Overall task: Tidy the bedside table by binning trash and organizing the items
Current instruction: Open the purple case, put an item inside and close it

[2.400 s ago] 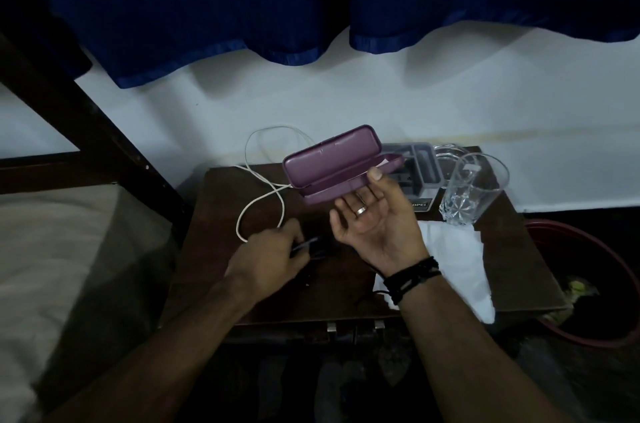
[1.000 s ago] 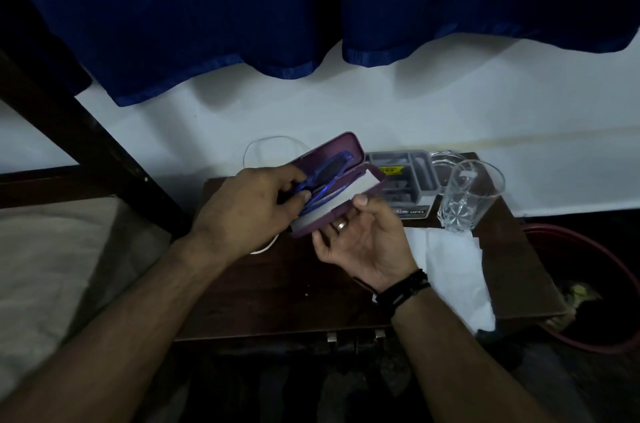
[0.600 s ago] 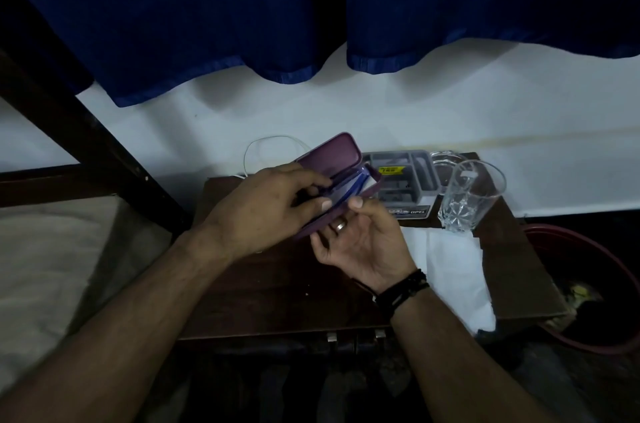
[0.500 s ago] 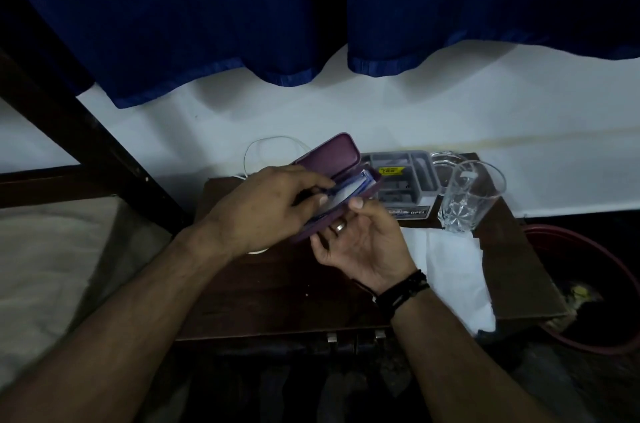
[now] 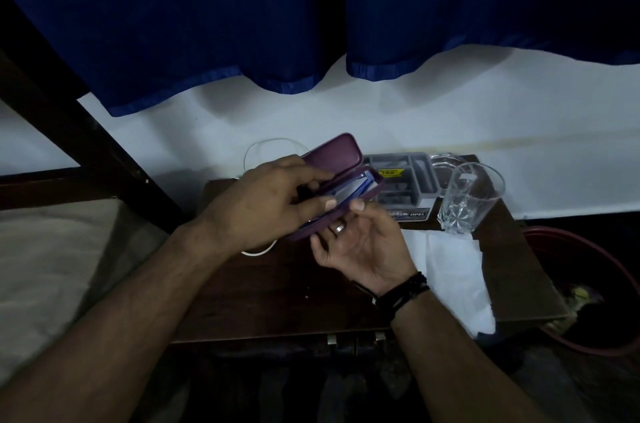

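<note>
From the head camera, both hands are up over a dark wooden bedside table (image 5: 263,298). They hold a purple glasses case (image 5: 332,159) in the air above the table, near its back edge.

The case is long and thin. Its long side runs on a slant, from low on the left to high on the right. The far end points up and to the right, toward the grey box. The lid stands half open, tipped up and back toward the wall. Inside the gap you can see something blue and white, but it is too dark to tell just what it is.

The left hand (image 5: 263,204) is curled over the top of the case, with the thumb and fingers pinching at the open edge. The right hand (image 5: 360,246) is palm up under the case. Its thumb presses on the front edge and its fingers curl under the bottom. It has a ring on one finger.

A white cable (image 5: 263,145) loops behind the left hand. A grey box (image 5: 401,180) sits at the back of the table. Just beside it stands a clear glass (image 5: 467,200), upright. A white tissue (image 5: 453,273) lies flat in front of the glass. A red bin (image 5: 588,287) is on the floor to the right.
</note>
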The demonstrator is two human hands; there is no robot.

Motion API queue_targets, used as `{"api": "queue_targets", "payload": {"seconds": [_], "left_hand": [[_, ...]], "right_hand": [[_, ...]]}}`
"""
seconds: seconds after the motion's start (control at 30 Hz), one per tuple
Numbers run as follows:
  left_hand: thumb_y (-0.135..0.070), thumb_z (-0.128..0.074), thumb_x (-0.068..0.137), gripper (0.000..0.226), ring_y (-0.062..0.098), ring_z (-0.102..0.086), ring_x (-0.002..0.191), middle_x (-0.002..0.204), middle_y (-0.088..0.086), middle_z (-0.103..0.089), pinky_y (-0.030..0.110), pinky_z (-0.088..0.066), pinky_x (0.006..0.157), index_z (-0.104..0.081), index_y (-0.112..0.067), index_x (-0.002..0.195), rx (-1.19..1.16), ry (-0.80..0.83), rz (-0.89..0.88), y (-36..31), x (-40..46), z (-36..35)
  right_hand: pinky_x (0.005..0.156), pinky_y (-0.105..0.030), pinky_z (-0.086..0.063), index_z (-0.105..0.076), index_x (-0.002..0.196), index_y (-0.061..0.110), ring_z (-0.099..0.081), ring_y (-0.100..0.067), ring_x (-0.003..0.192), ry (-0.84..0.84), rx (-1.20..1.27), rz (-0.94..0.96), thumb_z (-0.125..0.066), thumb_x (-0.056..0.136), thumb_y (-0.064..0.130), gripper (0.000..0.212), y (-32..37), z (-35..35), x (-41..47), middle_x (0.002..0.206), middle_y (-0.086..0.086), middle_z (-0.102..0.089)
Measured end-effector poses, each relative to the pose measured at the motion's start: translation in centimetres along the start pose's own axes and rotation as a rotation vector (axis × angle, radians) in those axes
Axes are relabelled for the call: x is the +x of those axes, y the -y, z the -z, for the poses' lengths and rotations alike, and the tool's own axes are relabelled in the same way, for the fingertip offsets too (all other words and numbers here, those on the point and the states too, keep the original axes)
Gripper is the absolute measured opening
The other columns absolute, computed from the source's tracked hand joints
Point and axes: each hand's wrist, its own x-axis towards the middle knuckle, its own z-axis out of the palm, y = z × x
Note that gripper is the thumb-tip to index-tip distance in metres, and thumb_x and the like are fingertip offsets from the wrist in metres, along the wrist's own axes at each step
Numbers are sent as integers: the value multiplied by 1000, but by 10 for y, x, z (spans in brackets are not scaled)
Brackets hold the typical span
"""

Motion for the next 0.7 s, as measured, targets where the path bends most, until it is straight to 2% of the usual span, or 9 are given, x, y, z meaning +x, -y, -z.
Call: {"api": "queue_targets", "payload": {"seconds": [0.1, 0.17, 0.23, 0.3, 0.37, 0.4, 0.5, 0.57, 0.7], "left_hand": [[-46, -62, 92, 36, 9, -55, 94, 111, -7, -62, 29, -48, 85, -69, -29, 123, 97, -285, -36, 2, -3, 3], [-50, -58, 92, 43, 21, -56, 108, 123, -4, -62, 35, -48, 93, -63, -29, 130, 106, -361, 80, 6, -2, 3], [-63, -53, 88, 63, 21, -57, 120, 135, -4, -60, 40, -47, 103, -52, -31, 141, -31, -206, 300, 12, 2, 4], [-68, -51, 85, 64, 15, -64, 117, 129, -5, -68, 41, -49, 103, -57, -30, 136, -149, -57, 379, 15, 2, 3], [-57, -59, 92, 41, 5, -69, 100, 109, -12, -74, 39, -55, 95, -68, -31, 122, -237, -51, 305, 11, -2, 0], [-52, -62, 93, 34, 1, -68, 97, 106, -14, -73, 37, -55, 94, -70, -32, 118, -272, -54, 262, 8, -4, -2], [-60, -65, 84, 49, -2, -63, 103, 115, -16, -64, 29, -53, 96, -66, -37, 126, -239, 2, 157, 4, -10, -11], [-63, -62, 79, 59, 1, -63, 104, 117, -15, -62, 31, -53, 94, -62, -38, 132, -174, 11, 120, 5, -11, -15], [-50, -72, 84, 46, 1, -65, 107, 119, -15, -68, 35, -53, 97, -64, -39, 128, -234, -15, 148, 11, -9, -19]], "right_hand": [[88, -38, -51, -68, 107, 20, -61, -17, 110, 4, -9, -3, -86, 65, 26, 46, 0, 0, 0, 114, 0, -63], [88, -39, -52, -65, 112, 19, -58, -19, 115, 10, -13, -6, -86, 67, 25, 50, 0, 1, 0, 120, -2, -60], [87, -39, -53, -61, 116, 20, -56, -20, 118, 7, -19, -7, -86, 68, 25, 55, -1, 2, 0, 122, -3, -59], [86, -38, -53, -58, 117, 21, -58, -19, 116, -19, -36, -1, -88, 66, 26, 60, -2, 0, 0, 121, -2, -61], [85, -36, -53, -58, 118, 23, -61, -16, 111, -71, -60, 12, -90, 63, 30, 64, -1, -1, 1, 117, 0, -64], [84, -35, -52, -57, 120, 25, -63, -14, 108, -97, -74, 22, -91, 64, 32, 66, -1, 0, 2, 115, 2, -65], [84, -34, -51, -57, 121, 27, -66, -11, 100, -173, -125, 61, -89, 67, 39, 64, -2, 3, 4, 109, 4, -67], [84, -33, -51, -60, 117, 27, -66, -10, 96, -212, -144, 79, -89, 67, 42, 60, -4, 4, 3, 105, 4, -68], [83, -32, -50, -62, 115, 28, -64, -10, 94, -219, -189, 96, -87, 70, 40, 54, -3, 1, 3, 101, 5, -69]]}}
